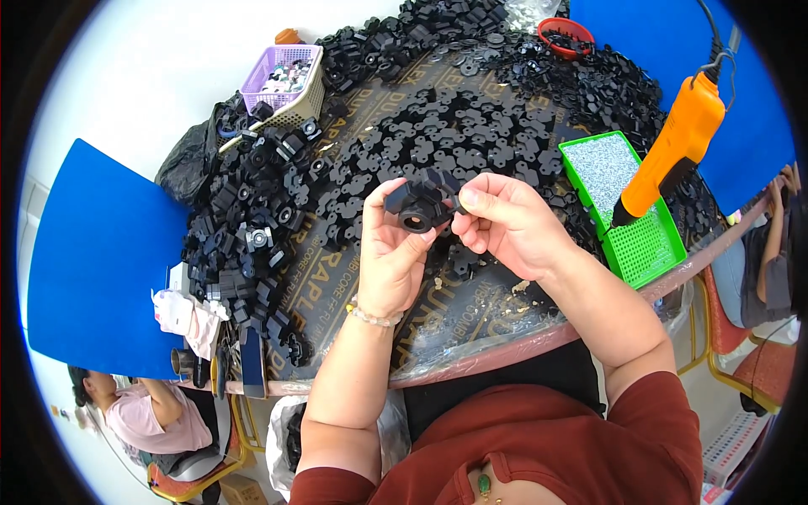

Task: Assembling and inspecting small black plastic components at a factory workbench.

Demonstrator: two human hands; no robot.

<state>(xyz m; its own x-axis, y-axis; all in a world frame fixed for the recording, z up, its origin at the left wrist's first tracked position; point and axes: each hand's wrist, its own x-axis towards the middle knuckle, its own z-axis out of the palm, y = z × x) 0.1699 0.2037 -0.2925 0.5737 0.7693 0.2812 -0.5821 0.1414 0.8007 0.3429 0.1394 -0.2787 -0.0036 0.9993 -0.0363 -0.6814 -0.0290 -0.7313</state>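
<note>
Above the middle of the table, my left hand (394, 261) is closed around a chunky black plastic housing (412, 220) with a round hole in its near face. The thumb and fingers of my right hand (518, 223) pinch the right end of the same part; whether a smaller separate piece sits between them is hidden. Loose flat black plates (459, 135) are spread over the table just beyond my hands. To the right hangs an orange electric screwdriver (677, 139), its tip over a green tray (648, 252) holding many small silvery screws.
Black housings (252, 202) are heaped at the left and far side. A lilac basket (273, 74) of small parts stands back left; a red bowl (566, 38) stands back right. Blue partitions (109, 261) flank the table. Other people sit at left (156, 412) and right.
</note>
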